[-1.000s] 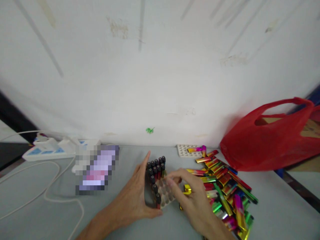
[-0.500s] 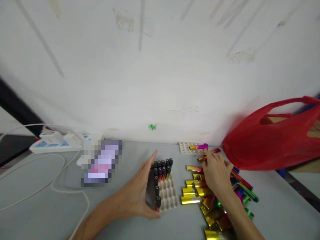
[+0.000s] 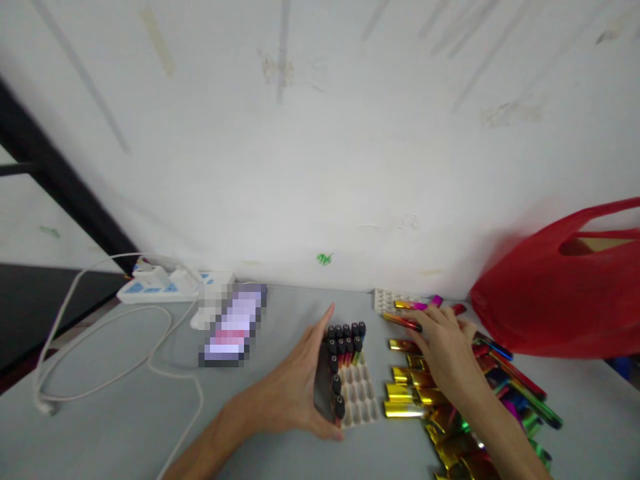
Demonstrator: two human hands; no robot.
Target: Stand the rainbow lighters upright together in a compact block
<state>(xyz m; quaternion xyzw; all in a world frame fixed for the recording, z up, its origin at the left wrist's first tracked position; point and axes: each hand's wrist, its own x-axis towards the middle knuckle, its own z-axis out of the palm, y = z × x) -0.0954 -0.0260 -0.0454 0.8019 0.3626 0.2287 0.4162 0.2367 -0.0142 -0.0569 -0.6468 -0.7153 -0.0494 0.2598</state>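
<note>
A pale tray [image 3: 357, 403] is set mid-desk, toward the near edge of the desk [image 3: 140, 433]; its far rows and left column are filled with upright black-topped pieces [image 3: 346, 329]. Its left side is spanned by the left hand [image 3: 295, 393], the grip spread wide, thumb at the tray's near-left corner. The heap of metallic pieces [image 3: 404, 409] on the desk's right is reached over by the right hand [image 3: 445, 347]; whether anything is held in that grip cannot be told. By the far edge, a second tray [image 3: 384, 301] is seen; toward the far-right corner, a red bag [image 3: 555, 293].
</note>
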